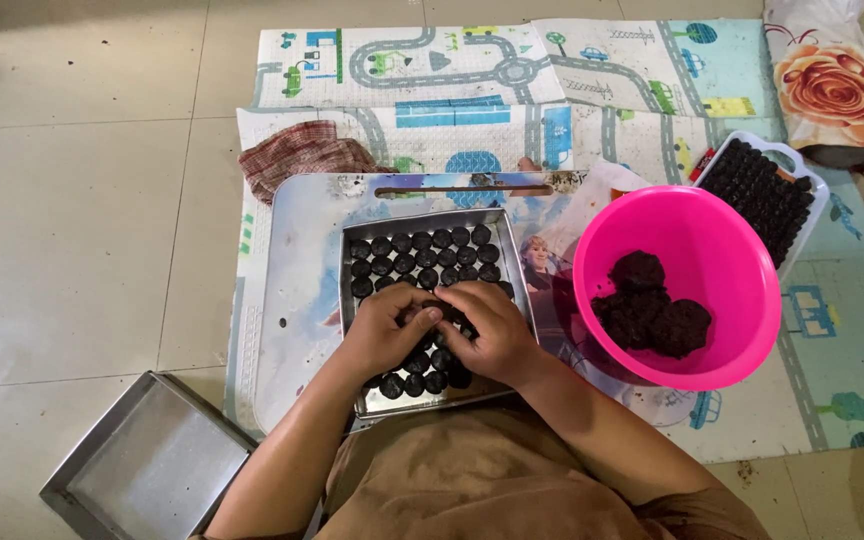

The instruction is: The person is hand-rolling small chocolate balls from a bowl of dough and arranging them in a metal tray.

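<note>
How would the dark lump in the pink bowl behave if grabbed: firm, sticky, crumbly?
The dark lump looks soft and mouldable, since small dark pieces fill the metal tray. Its clumped, rough surface suggests it is probably sticky. The pink bowl may slide.

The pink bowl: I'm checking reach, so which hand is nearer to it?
Right. The right hand rests on the metal tray of dark balls beside the pink bowl; the left hand lies farther off, over the tray's middle.

Tiled floor with a play mat

Pale glossy tiles [72,220] stretch left of the hands, soft daylight reflecting off them. Beyond and right of the hands lies a road-print mat [472,70]; a rose-patterned cushion [832,85] sits at the far right corner.
</note>
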